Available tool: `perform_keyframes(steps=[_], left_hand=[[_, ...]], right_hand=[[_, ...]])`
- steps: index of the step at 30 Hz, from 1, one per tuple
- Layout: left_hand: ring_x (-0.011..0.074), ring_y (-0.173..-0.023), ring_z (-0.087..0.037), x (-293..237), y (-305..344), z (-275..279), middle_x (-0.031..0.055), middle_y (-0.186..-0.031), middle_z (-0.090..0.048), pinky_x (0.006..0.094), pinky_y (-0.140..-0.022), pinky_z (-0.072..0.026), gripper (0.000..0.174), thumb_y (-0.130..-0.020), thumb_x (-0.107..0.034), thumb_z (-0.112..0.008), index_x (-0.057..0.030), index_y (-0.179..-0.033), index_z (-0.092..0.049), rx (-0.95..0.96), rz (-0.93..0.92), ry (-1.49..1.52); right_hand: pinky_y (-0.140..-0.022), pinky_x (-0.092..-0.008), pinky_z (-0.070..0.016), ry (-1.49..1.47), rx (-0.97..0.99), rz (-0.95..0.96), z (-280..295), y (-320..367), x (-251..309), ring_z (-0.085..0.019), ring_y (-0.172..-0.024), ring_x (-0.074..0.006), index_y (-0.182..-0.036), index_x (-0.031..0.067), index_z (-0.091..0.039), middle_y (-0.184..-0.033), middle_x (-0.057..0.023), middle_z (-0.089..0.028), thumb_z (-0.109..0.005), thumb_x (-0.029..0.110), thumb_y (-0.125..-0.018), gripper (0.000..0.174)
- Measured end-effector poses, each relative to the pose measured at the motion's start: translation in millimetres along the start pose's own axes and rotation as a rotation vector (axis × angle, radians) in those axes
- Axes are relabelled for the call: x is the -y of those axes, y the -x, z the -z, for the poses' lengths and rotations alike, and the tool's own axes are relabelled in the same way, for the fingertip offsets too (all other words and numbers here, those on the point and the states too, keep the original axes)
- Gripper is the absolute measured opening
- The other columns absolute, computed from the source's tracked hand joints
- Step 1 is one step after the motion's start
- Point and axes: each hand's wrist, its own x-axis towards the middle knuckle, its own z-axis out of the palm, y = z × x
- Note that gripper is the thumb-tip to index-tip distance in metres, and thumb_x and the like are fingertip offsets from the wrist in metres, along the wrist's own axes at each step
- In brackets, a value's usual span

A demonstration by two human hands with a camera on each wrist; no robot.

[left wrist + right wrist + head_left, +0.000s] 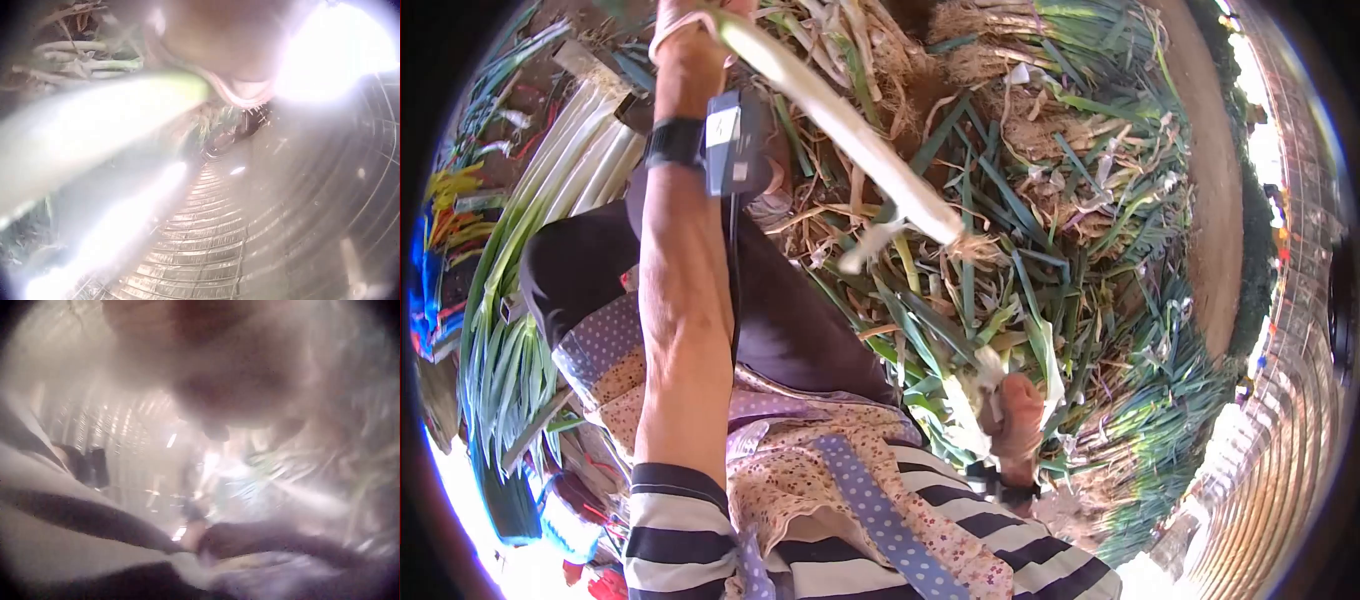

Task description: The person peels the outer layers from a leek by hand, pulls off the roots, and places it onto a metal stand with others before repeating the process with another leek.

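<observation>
One outstretched left hand (692, 14) holds a leek (840, 122); the right hand (1019, 412) is closer in, its grip I cannot tell.

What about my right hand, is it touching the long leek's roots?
Apart: the head view shows green leaves in the gap between the right hand and the long leek's roots.

Brown dirt strip (1216, 220) near a ribbed, curving wall (1285, 450); blue material (427, 300) well apart.
</observation>
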Motion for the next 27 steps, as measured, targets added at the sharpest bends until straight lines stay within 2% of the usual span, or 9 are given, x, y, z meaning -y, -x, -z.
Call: perform_keyframes(steps=[3,5,6,9,14,18,23,25,27], left_hand=[[0.0127,-0.051,-0.032,7,-23,19,0.0004,-0.065,-0.037,0.0285,-0.045,-0.034,0.02,-0.082,-0.014,-0.06,0.001,-0.089,-0.049,0.283,0.247,0.347],[0.0127,-0.053,-0.034,3,2,-1,0.0007,-0.064,-0.036,0.0276,-0.047,-0.0357,0.024,-0.084,-0.02,-0.059,0.0003,-0.091,-0.048,0.41,0.283,0.481],[0.0126,-0.054,-0.035,-3,15,-16,0.0004,-0.063,-0.035,0.0273,-0.048,-0.0362,0.025,-0.085,-0.022,-0.06,0.0001,-0.092,-0.049,0.43,0.29,0.487],[0.0141,-0.058,-0.044,5,13,-17,0.0018,-0.066,-0.043,0.0262,-0.054,-0.0427,0.031,-0.086,-0.029,-0.06,-0.001,-0.094,-0.05,0.671,0.462,0.654],[0.0081,-0.052,-0.043,12,49,-46,-0.0032,-0.063,-0.043,0.0206,-0.043,-0.0355,0.031,-0.091,-0.042,-0.057,-0.011,-0.087,-0.054,0.475,0.282,0.401],[0.0085,-0.053,-0.042,7,45,-47,-0.0026,-0.064,-0.043,0.021,-0.044,-0.0364,0.029,-0.091,-0.037,-0.059,-0.0084,-0.091,-0.054,0.382,0.193,0.464],[0.0092,-0.054,-0.041,4,12,-27,-0.0023,-0.064,-0.041,0.0211,-0.044,-0.0372,0.032,-0.089,-0.038,-0.062,-0.0105,-0.082,-0.048,0.235,0.118,0.437],[0.0113,-0.054,-0.041,-5,-4,-12,-0.0017,-0.064,-0.042,0.0227,-0.043,-0.037,0.033,-0.088,-0.038,-0.063,-0.0128,-0.079,-0.043,0.251,0.028,0.411],[0.012,-0.053,-0.042,1,1,-12,0.0001,-0.066,-0.045,0.0239,-0.044,-0.0374,0.035,-0.089,-0.043,-0.059,-0.0116,-0.085,-0.045,0.203,-0.013,0.321]], right_hand=[[-0.059,-0.0293,-0.0502,0.501,-0.058,-0.091,20,-39,-5,-0.059,-0.07,-0.0133,-0.09,0.0052,-0.06,-0.089,-0.0079,-0.065,-0.073,0.037,-0.078,0.036],[-0.075,-0.0348,-0.0512,1.768,-0.173,0.393,16,-71,-9,-0.059,-0.091,-0.02,-0.114,0.0054,-0.056,-0.113,-0.0088,-0.06,-0.074,0.035,-0.075,0.052],[-0.08,-0.0378,-0.0513,1.6,-0.192,0.121,-9,-80,17,-0.055,-0.108,-0.0244,-0.135,0.0162,-0.043,-0.131,-0.0091,-0.05,-0.074,0.033,-0.074,0.071],[-0.07,-0.037,-0.0547,0.641,0.184,0.723,-36,-93,49,-0.055,-0.114,-0.0302,-0.139,0.0307,-0.039,-0.134,-0.0191,-0.045,-0.072,0.037,-0.077,0.071],[-0.055,-0.0279,-0.051,0.366,0.774,0.705,-147,-108,117,-0.065,-0.086,-0.0204,-0.138,-0.0002,-0.036,-0.121,-0.0189,-0.055,-0.051,0.056,-0.087,0.077],[-0.045,-0.0185,-0.0414,0.239,1.098,0.131,-153,-100,102,-0.058,-0.057,-0.0111,-0.116,-0.0064,-0.048,-0.077,-0.01,-0.062,-0.046,0.053,-0.092,0.064],[-0.06,-0.0262,-0.0496,-0.045,0.421,0.237,-70,-33,30,-0.061,-0.067,-0.0147,-0.099,-0.0004,-0.056,-0.079,-0.0089,-0.062,-0.047,0.035,-0.094,0.037],[-0.049,-0.0239,-0.0424,0.469,0.165,0.698,-33,-9,27,-0.054,-0.057,-0.0093,-0.095,0.0001,-0.059,-0.07,-0.006,-0.06,-0.05,0.036,-0.093,0.037],[-0.04,-0.0215,-0.0359,0.031,-0.09,0.187,13,-7,41,-0.047,-0.045,-0.0054,-0.098,0.0008,-0.06,-0.064,-0.0017,-0.057,-0.058,0.037,-0.09,0.037]])
